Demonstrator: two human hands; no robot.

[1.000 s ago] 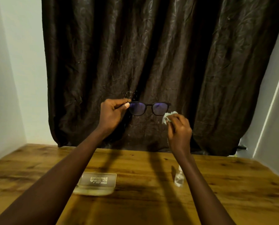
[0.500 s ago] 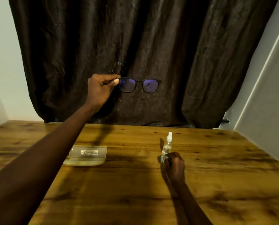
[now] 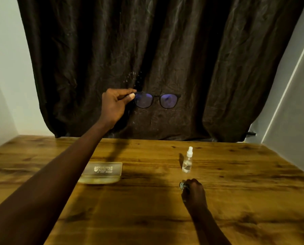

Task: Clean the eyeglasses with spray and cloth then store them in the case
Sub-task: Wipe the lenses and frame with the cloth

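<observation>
- While the left grip (image 3: 116, 105) pinches the glasses (image 3: 156, 100) at their left corner, thumb and forefinger closed on the frame near the hinge, they hang before the curtain (image 3: 218, 68), well above the bench (image 3: 253, 191).
- Their long axis runs level, left to right, with both lenses facing the person. The right end is free and unsupported.
- The right grip (image 3: 193, 191) sits low, close to the bench, with its fingers curled round a small pale wad that I take to be the cloth (image 3: 182, 185). Only a blurred corner shows at the knuckles.
- The spray (image 3: 187, 161) stands upright on the bench just beyond the right grip, apart from it and untouched.
- The case (image 3: 101, 172) lies flat on the bench below the left forearm. I cannot tell whether it is latched.
- The relation that matters is that the right grip is far the nearer to the spray, which stands straight ahead of it. The glasses are up and to its left.
- Taking the spray would be a short forward reach, but that grip is already full of cloth. It would likely have to set the wad down first.
- If wiping comes next, the cloth must rise leftward to the free right lens. Pressure there would lever the frame against the far pinch, so a light touch seems wise.
- Storing has not begun.
</observation>
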